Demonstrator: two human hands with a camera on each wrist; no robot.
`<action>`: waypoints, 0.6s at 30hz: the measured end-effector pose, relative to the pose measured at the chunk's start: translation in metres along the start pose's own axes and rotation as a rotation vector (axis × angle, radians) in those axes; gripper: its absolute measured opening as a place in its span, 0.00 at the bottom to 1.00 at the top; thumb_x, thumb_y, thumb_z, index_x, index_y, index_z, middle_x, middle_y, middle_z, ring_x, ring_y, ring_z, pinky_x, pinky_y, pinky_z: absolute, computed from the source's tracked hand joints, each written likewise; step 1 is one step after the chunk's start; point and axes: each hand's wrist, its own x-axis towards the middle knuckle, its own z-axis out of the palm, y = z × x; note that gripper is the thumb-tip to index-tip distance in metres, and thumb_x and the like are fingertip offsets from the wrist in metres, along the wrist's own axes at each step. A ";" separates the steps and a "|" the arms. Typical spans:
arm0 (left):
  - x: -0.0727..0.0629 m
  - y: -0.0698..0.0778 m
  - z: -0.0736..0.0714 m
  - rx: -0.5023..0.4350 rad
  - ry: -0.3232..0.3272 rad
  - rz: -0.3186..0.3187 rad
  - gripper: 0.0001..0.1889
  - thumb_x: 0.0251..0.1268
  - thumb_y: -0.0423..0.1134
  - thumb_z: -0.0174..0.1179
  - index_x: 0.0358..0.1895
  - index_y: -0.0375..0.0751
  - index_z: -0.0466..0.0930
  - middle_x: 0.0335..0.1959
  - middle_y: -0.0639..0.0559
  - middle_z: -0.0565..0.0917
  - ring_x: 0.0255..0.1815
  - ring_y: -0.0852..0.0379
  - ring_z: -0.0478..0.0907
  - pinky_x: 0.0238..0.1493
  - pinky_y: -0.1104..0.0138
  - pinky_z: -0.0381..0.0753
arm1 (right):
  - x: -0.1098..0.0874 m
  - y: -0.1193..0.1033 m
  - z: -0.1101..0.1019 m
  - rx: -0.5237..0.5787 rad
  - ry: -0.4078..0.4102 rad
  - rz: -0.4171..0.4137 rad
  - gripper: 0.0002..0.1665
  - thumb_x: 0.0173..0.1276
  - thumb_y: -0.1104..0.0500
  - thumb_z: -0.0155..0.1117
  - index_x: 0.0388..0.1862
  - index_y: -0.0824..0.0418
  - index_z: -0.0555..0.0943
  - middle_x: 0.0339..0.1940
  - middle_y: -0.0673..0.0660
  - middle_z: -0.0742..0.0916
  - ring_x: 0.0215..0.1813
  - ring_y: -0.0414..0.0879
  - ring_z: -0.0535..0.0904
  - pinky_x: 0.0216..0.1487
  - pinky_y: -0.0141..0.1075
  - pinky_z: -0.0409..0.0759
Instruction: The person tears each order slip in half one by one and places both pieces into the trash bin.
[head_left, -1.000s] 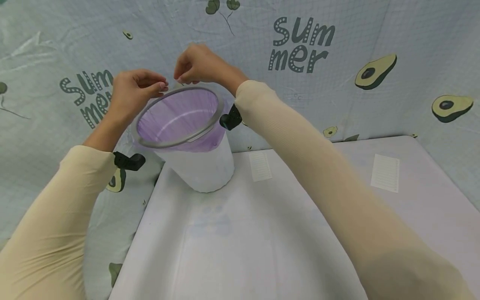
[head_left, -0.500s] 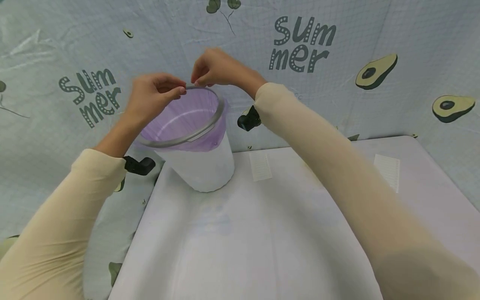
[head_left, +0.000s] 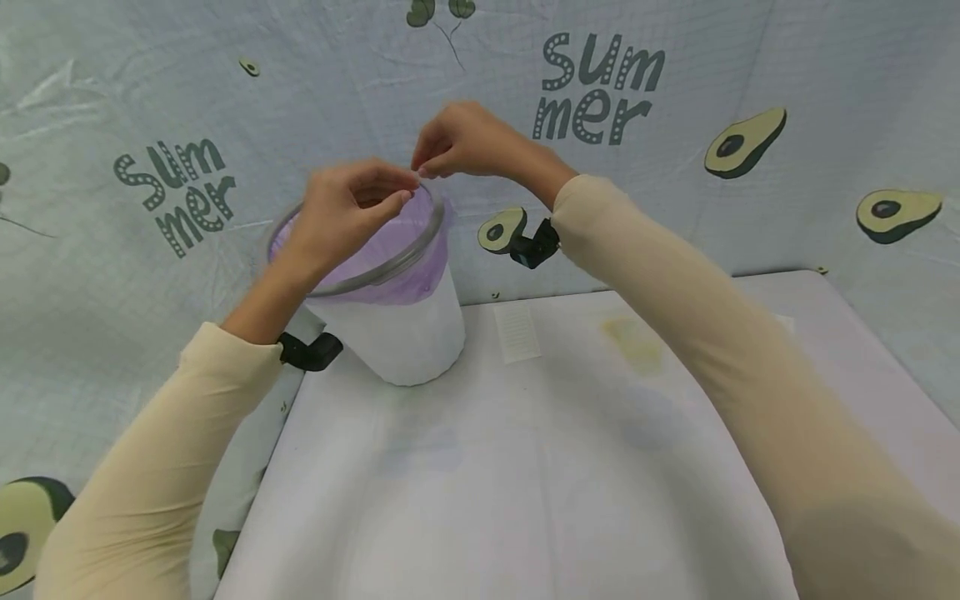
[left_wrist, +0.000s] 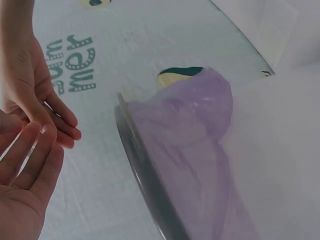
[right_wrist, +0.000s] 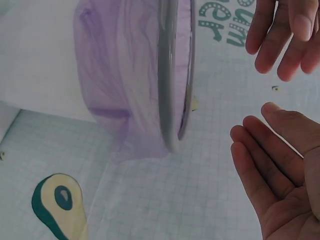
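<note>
A white bin (head_left: 405,342) stands upright at the table's far left, lined with a thin purple bag (head_left: 423,279). The bag's edge is folded over the outside, under a grey ring (head_left: 390,271) at the rim. Above the bin's far right rim hovers my left hand (head_left: 341,204), its forearm crossing in front of the opening. My right hand (head_left: 480,142) is just beyond, the two sets of fingertips close together. Both wrist views show loosely bent fingers holding nothing, apart from the ring. In the right wrist view the bag (right_wrist: 115,85) hangs in loose folds.
The bin rests on a white-covered table (head_left: 487,483). A pale lined rectangle (head_left: 517,331) lies right of it. Behind rises a cloth backdrop (head_left: 337,75) printed with avocados and lettering. Black wrist cameras sit on both arms.
Both hands have moved to the right and slightly down over the rim, ending near its far right side. The bin and its bag have stayed in place.
</note>
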 end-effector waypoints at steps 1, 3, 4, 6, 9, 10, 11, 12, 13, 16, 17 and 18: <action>-0.002 0.001 0.001 -0.007 0.002 0.010 0.09 0.70 0.31 0.64 0.49 0.34 0.88 0.46 0.41 0.89 0.43 0.65 0.87 0.47 0.75 0.83 | -0.002 0.001 0.000 -0.001 0.005 -0.004 0.11 0.74 0.59 0.66 0.49 0.60 0.89 0.44 0.53 0.91 0.43 0.42 0.87 0.48 0.31 0.82; -0.006 0.004 0.004 -0.026 0.000 0.030 0.09 0.71 0.31 0.64 0.49 0.34 0.88 0.47 0.41 0.89 0.44 0.65 0.86 0.48 0.74 0.83 | -0.008 0.003 -0.001 -0.010 0.014 -0.010 0.11 0.74 0.58 0.66 0.49 0.60 0.89 0.44 0.53 0.92 0.42 0.40 0.86 0.48 0.32 0.82; -0.007 0.005 0.006 -0.029 -0.001 0.039 0.09 0.71 0.31 0.64 0.50 0.34 0.88 0.47 0.42 0.89 0.45 0.64 0.86 0.49 0.73 0.83 | -0.010 0.004 -0.001 -0.007 0.019 -0.015 0.11 0.74 0.59 0.66 0.49 0.61 0.89 0.43 0.53 0.92 0.42 0.41 0.87 0.48 0.33 0.82; -0.010 0.008 0.009 -0.031 -0.003 0.057 0.09 0.71 0.31 0.63 0.50 0.34 0.88 0.47 0.43 0.89 0.47 0.62 0.86 0.51 0.73 0.83 | -0.016 0.006 -0.001 -0.009 0.027 -0.016 0.11 0.74 0.58 0.66 0.49 0.61 0.89 0.43 0.54 0.91 0.43 0.41 0.87 0.49 0.33 0.82; -0.015 0.012 0.016 -0.046 -0.002 0.084 0.09 0.71 0.30 0.63 0.50 0.33 0.87 0.47 0.43 0.89 0.49 0.58 0.86 0.53 0.71 0.82 | -0.023 0.009 -0.002 -0.008 0.042 -0.010 0.11 0.74 0.57 0.67 0.49 0.62 0.89 0.44 0.55 0.91 0.44 0.42 0.87 0.50 0.34 0.82; -0.017 0.013 0.018 -0.051 0.002 0.097 0.09 0.70 0.29 0.63 0.50 0.32 0.87 0.47 0.43 0.89 0.49 0.56 0.86 0.53 0.70 0.83 | -0.026 0.010 -0.002 -0.012 0.049 -0.013 0.11 0.74 0.57 0.67 0.48 0.62 0.89 0.44 0.55 0.91 0.45 0.43 0.87 0.50 0.35 0.82; -0.019 0.015 0.021 -0.058 0.003 0.109 0.09 0.70 0.29 0.63 0.49 0.32 0.87 0.47 0.42 0.89 0.49 0.55 0.86 0.53 0.69 0.83 | -0.029 0.012 -0.001 -0.012 0.052 -0.011 0.11 0.74 0.57 0.67 0.48 0.61 0.89 0.45 0.56 0.91 0.46 0.43 0.87 0.50 0.35 0.82; -0.020 0.016 0.024 -0.063 0.003 0.124 0.09 0.69 0.28 0.63 0.49 0.31 0.87 0.47 0.42 0.89 0.50 0.53 0.86 0.54 0.68 0.83 | -0.031 0.013 -0.001 -0.013 0.057 -0.013 0.11 0.74 0.57 0.67 0.48 0.62 0.90 0.45 0.56 0.91 0.46 0.43 0.87 0.51 0.36 0.82; -0.022 0.017 0.027 -0.066 0.004 0.139 0.09 0.69 0.27 0.63 0.49 0.30 0.87 0.47 0.41 0.89 0.50 0.52 0.87 0.54 0.67 0.83 | -0.034 0.015 -0.001 -0.011 0.059 -0.013 0.11 0.74 0.57 0.67 0.48 0.61 0.90 0.45 0.55 0.91 0.46 0.43 0.87 0.51 0.36 0.82; -0.028 0.020 0.037 -0.057 0.004 0.183 0.10 0.68 0.25 0.63 0.50 0.29 0.86 0.47 0.41 0.89 0.50 0.51 0.87 0.55 0.65 0.83 | -0.043 0.021 0.001 0.010 0.062 -0.012 0.11 0.74 0.57 0.67 0.48 0.61 0.90 0.44 0.55 0.92 0.46 0.43 0.87 0.51 0.37 0.83; -0.030 0.020 0.041 -0.048 0.002 0.197 0.10 0.68 0.26 0.63 0.50 0.29 0.86 0.47 0.42 0.89 0.50 0.50 0.87 0.55 0.65 0.83 | -0.047 0.023 0.002 0.016 0.062 -0.011 0.11 0.74 0.58 0.67 0.48 0.61 0.90 0.44 0.55 0.92 0.46 0.44 0.87 0.51 0.38 0.83; -0.031 0.021 0.044 -0.045 0.002 0.208 0.10 0.68 0.26 0.63 0.50 0.29 0.86 0.47 0.41 0.89 0.49 0.50 0.87 0.55 0.65 0.83 | -0.050 0.025 0.003 0.020 0.063 -0.013 0.11 0.74 0.58 0.67 0.48 0.61 0.90 0.44 0.55 0.92 0.46 0.44 0.87 0.51 0.38 0.83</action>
